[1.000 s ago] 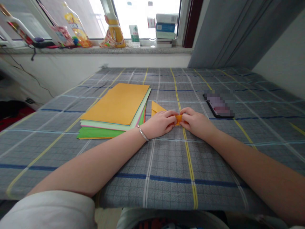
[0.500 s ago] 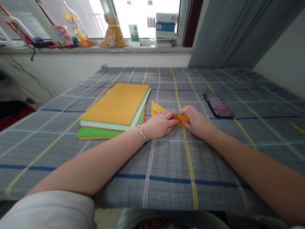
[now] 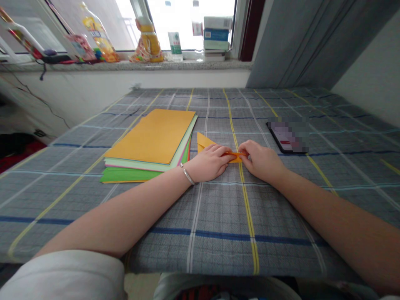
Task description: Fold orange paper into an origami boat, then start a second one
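Observation:
A folded piece of orange paper (image 3: 203, 142) lies on the checked cloth in front of me, its pointed left end showing past my fingers. My left hand (image 3: 214, 161), with a silver bangle at the wrist, rests over the middle of the paper and presses it down with the fingers closed on it. At the paper's right end, my right hand (image 3: 260, 159) pinches the edge between thumb and fingers. Much of the paper is hidden under my left hand. A stack of coloured paper (image 3: 153, 135), orange on top, sits just left of my left hand.
A phone (image 3: 287, 137) with a blurred screen lies to the right on the checked tablecloth (image 3: 218, 212). Along the windowsill (image 3: 187, 65) at the back stand a juice bottle (image 3: 99, 33), a yellow container (image 3: 150, 41), a white and green tube (image 3: 175, 43) and stacked boxes (image 3: 216, 35).
The raised right part of the folded orange paper has gone down flatter under my right fingers. My left hand has stayed in nearly the same place.

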`<move>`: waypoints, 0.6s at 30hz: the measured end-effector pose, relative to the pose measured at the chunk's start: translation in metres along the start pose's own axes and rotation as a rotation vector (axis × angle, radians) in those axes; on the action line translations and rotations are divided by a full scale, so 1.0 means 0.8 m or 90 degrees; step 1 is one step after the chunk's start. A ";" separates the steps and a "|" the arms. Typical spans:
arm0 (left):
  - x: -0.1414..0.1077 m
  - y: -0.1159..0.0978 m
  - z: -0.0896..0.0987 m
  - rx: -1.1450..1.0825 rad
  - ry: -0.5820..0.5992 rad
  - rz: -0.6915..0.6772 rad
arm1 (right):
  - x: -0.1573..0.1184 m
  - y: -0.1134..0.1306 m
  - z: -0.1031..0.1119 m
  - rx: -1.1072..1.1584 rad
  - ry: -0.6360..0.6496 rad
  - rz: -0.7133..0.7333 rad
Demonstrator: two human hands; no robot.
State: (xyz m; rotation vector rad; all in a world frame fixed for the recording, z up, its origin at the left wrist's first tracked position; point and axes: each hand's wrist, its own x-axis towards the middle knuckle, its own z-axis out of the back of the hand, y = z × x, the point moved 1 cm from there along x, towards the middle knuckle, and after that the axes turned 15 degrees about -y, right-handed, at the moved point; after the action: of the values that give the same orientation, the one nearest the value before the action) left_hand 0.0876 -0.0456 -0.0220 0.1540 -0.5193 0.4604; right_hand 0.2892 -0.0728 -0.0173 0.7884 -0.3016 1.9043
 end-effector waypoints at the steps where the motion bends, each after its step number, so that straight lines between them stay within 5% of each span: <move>1: 0.000 0.000 0.000 -0.001 -0.001 0.002 | 0.000 -0.002 0.001 -0.002 0.000 0.005; 11: -0.002 0.000 0.000 -0.020 0.002 0.013 | -0.006 -0.028 0.018 -0.020 0.054 0.246; 18: -0.001 -0.001 -0.001 -0.031 -0.017 0.016 | -0.004 -0.013 0.011 -0.073 0.080 0.252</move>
State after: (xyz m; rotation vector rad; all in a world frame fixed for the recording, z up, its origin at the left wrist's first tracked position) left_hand 0.0880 -0.0460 -0.0232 0.1065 -0.5589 0.4704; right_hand 0.3027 -0.0745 -0.0140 0.5578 -0.5129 2.2718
